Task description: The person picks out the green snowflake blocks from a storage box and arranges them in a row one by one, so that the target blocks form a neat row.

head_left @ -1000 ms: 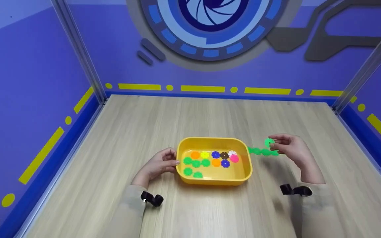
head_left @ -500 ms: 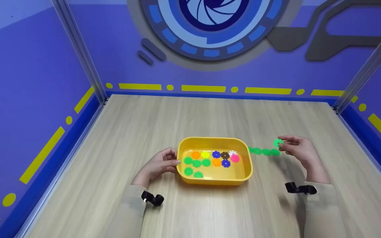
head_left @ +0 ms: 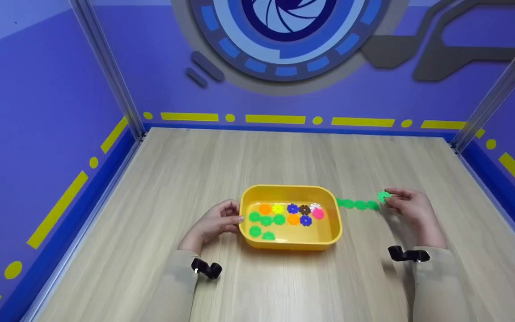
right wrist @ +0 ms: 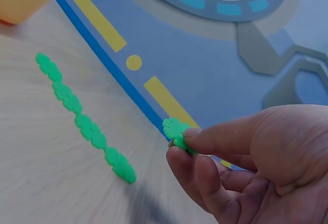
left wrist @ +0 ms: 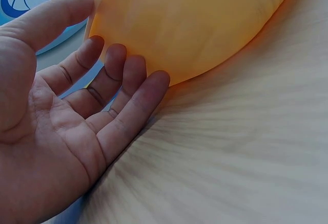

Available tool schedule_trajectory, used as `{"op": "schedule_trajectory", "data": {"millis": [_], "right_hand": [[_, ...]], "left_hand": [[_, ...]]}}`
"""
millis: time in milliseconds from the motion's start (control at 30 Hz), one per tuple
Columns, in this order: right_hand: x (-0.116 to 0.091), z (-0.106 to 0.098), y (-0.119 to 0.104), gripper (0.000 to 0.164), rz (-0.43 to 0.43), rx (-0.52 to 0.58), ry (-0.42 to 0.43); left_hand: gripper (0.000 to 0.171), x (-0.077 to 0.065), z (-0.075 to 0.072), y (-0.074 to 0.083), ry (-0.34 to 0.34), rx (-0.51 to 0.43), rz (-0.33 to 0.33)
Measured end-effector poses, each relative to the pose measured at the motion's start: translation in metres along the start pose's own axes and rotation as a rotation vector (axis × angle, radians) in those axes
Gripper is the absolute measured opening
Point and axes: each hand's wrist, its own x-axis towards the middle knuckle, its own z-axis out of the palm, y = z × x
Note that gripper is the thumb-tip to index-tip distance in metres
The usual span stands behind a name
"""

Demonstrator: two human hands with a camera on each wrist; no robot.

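Observation:
My left hand (head_left: 213, 222) grips the left wall of a yellow plastic box (head_left: 293, 245), thumb at the rim and fingers curled against the outside. Lying in the box are several flower-shaped plastic discs, among them green discs (head_left: 265, 220), orange, yellow, blue, brown, white and pink ones. To the right of the box, a row of green discs (head_left: 360, 205) lies on the table. Just above that row's right end, my right hand (head_left: 411, 206) pinches a green notched disc (right wrist: 175, 129) between thumb and fingertips. The fingers partly hide this disc.
A light wood table (head_left: 257, 156) carries everything. Purple-blue panels (head_left: 195, 98) with yellow marks rise behind it and on both sides, joined by metal corner posts (head_left: 110, 67). Black wrist mounts (head_left: 206, 268) sit on both sleeves.
My right hand has moved rightward and then slightly down with the green disc, bringing it toward the right end of the row. The left hand and the box stay in place.

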Motion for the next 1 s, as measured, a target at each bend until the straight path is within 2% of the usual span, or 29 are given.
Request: {"op": "schedule_trajectory", "data": {"millis": [500,833,1000], "right_hand": [[0.005,0.006,0.017,0.047,0.077,-0.045,0.078],[0.006,0.008,0.018,0.042,0.023,-0.197,0.095],[0.007,0.008,0.017,0.041,0.023,-0.227,0.096]], "left_hand": [[0.021,0.001,-0.001,0.000,-0.005,-0.003,-0.006],[0.022,0.001,-0.002,-0.001,-0.003,0.006,-0.006],[0.023,0.002,-0.002,-0.002,-0.001,0.004,-0.008]]}}
